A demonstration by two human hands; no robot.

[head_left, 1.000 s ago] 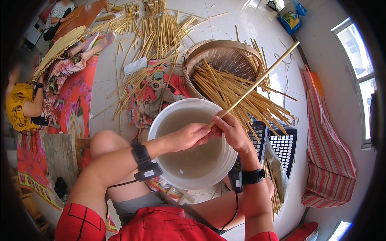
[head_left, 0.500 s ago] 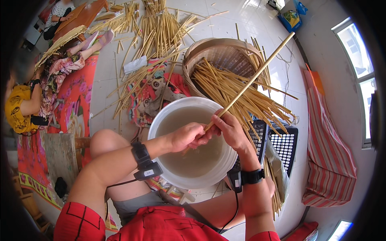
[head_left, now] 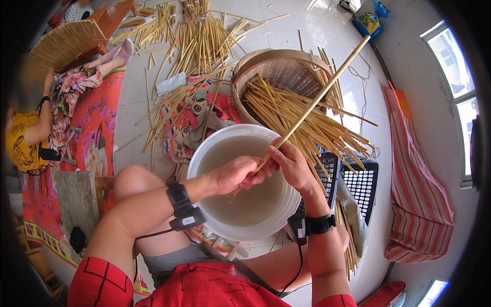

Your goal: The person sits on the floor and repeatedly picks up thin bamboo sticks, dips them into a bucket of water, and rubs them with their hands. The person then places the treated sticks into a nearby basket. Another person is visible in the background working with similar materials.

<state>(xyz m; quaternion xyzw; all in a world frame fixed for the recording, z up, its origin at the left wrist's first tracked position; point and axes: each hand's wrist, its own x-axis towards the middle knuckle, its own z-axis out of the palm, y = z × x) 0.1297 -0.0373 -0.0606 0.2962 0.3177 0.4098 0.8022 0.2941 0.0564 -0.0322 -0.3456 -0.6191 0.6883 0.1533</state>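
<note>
A long straw-coloured stalk [head_left: 320, 95] slants up to the right from my two hands, which meet over a white bucket [head_left: 205, 153] of cloudy water. My left hand [head_left: 240, 174] is closed round its lower part, and a short end pokes out below toward the water. Just above, my right hand [head_left: 287, 162] pinches the same stalk between thumb and fingers. Beyond the bucket a tipped wicker basket [head_left: 244, 71] holds a thick heap of similar stalks [head_left: 302, 120], their ends reaching out to the right.
Black plastic crates [head_left: 362, 187] stand right of the bucket. More stalk bundles [head_left: 204, 41] lie on the tiled floor ahead, near a patterned cloth [head_left: 204, 107]. On the left a person in yellow [head_left: 30, 135] sits by a red floral mat [head_left: 94, 128], holding a woven stalk panel [head_left: 71, 41].
The stalk has shifted slightly, its upper tip a little left and higher; my hands keep their hold. At left, the other person's woven panel has been raised and turned to show more of its face.
</note>
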